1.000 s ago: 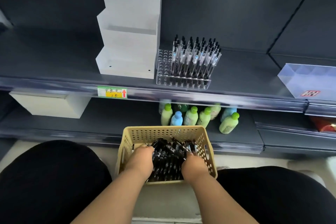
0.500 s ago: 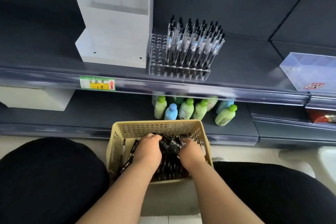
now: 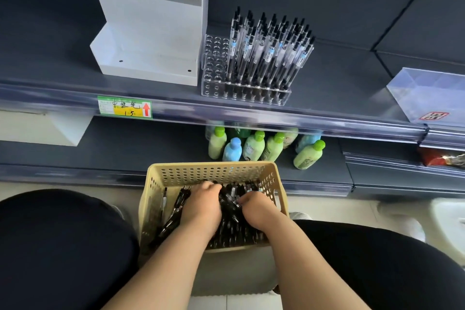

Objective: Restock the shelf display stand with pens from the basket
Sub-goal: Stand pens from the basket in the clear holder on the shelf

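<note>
Pens point(image 3: 234, 226): loose black heap, lying flat and crisscross on the floor of a beige perforated basket point(image 3: 216, 171). Basket sits low between the person's knees, in front of the bottom shelf. Both hands are inside it, on top of the heap.

Left hand point(image 3: 201, 209): knuckles up, fingers curled down into the left-centre of the heap. Fingertips are hidden under the hand; cannot tell whether they close round any pen. A few pens lie apart to its left, along the basket wall.

Right hand point(image 3: 260, 211): fingers curled, tips turned toward the left hand, pinching pens at the middle of the heap. Hands are near each other, a narrow strip of pens showing between them.

Display stand point(image 3: 217, 65): clear rack with rows of round holes, on the upper shelf point(image 3: 339, 78), above and beyond the basket, well apart from both hands. Its right part carries standing pens point(image 3: 271, 50), upright and leaning slightly right; the leftmost columns show bare holes.

White stepped box point(image 3: 151, 33): just beside the stand, on its left. Price label point(image 3: 125, 109): on the shelf edge below that box. Green and blue bottles point(image 3: 251, 148): lower shelf, behind the basket. Clear tray point(image 3: 427, 98): far right of the upper shelf.
</note>
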Tool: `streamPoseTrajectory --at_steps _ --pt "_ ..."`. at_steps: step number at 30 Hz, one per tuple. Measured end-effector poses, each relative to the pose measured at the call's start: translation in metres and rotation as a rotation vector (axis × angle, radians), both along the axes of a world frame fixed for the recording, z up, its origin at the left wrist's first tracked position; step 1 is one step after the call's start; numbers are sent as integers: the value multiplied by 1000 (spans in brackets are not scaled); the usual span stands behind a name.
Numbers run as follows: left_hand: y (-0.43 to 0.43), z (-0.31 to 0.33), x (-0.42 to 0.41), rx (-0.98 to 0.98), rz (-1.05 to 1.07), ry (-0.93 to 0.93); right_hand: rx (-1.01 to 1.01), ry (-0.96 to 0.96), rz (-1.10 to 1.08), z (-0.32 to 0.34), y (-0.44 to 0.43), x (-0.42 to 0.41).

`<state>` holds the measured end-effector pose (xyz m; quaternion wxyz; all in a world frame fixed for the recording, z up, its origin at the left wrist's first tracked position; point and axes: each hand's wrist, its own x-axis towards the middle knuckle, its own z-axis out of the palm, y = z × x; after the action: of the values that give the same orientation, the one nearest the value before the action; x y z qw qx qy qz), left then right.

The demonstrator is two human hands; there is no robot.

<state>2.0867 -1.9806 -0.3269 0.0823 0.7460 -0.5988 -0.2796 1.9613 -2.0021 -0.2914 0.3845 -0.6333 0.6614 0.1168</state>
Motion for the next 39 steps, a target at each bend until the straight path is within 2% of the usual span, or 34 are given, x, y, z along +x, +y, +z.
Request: streamPoseTrajectory --at_steps 2,5,7,9,12,14,16,21,26,29,35,39 --pt "2 -4 -7 -45 -95 55 7 -9 -25 0 -2 0" --pt "1 -5 -13 -33 -169 91 109 -159 -91 3 -1 4" --pt "-2 -1 -12 -4 -147 36 203 -272 -168 5 -1 4" --pt "-4 4 -8 -5 -139 -80 223 -306 -253 3 -1 0" --pt "-4 5 -3 32 -188 -194 58 -129 -236 -11 -3 -5" --pt "-4 4 -4 51 -207 -199 -39 44 -144 -17 -2 -7" --pt "-4 4 -7 51 -205 -189 -52 113 -109 -21 1 -8" --pt "-4 5 -24 132 -170 -244 -7 174 -155 -26 0 -11" --pt "-10 3 -40 221 -204 -384 9 197 -91 -25 -2 -14" --pt "-15 3 -42 236 -219 -407 84 302 -14 -29 -10 -11" --pt "-22 3 -38 364 -184 -357 146 349 3 -33 -13 -8" --pt "-25 9 -29 447 -74 -185 141 272 -74 -33 -13 -6"
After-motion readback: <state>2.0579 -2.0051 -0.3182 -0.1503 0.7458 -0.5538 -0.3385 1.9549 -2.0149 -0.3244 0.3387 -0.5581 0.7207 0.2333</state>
